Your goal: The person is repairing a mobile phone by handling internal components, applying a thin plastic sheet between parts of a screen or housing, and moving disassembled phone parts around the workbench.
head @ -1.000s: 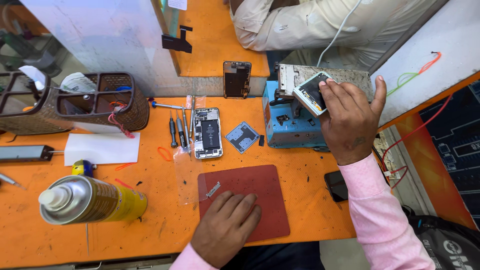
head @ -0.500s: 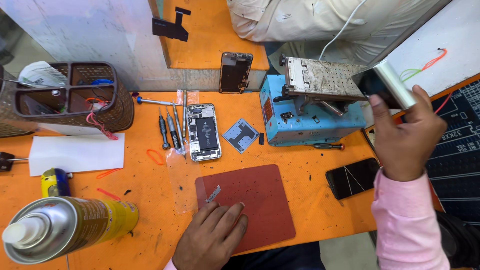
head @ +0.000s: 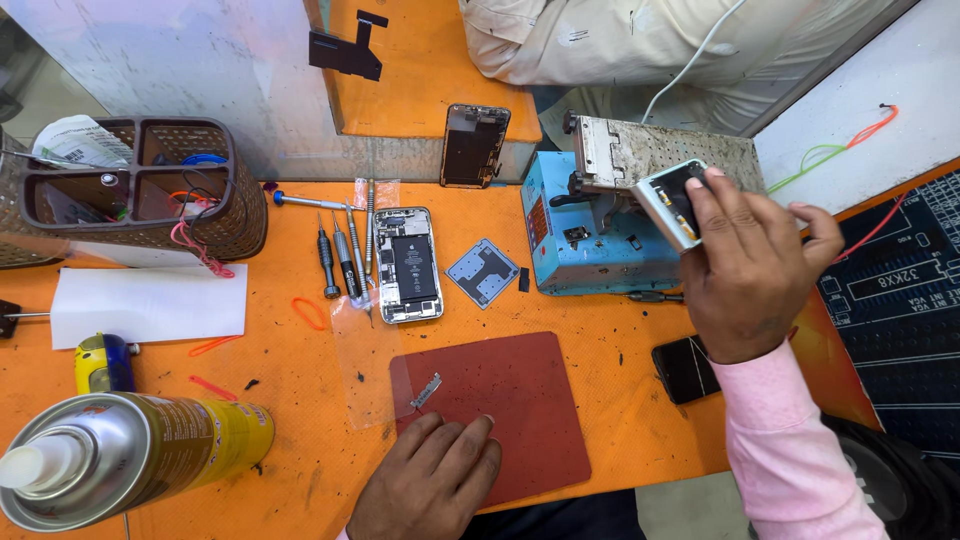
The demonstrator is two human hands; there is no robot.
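My right hand (head: 748, 262) holds a small white box-like part (head: 668, 203) with a dark face, next to the metal plate of a blue machine (head: 585, 238). My left hand (head: 428, 479) rests flat on the near edge of a dark red mat (head: 520, 400), fingers apart, holding nothing. A small metal bracket (head: 426, 390) lies on the mat just beyond its fingertips. An opened phone (head: 408, 264) with its battery showing lies on the orange table, with a square metal shield (head: 482, 272) to its right.
Several screwdrivers (head: 340, 255) lie left of the phone. A brown basket (head: 140, 190), white paper (head: 150, 305) and a spray can (head: 130, 455) sit at left. A phone screen (head: 474, 145) leans at the back. A dark phone (head: 686, 368) lies by my wrist. Another person sits opposite.
My right hand swung out to the right with the small white part, then came back left to the blue machine. My left hand stayed on the mat.
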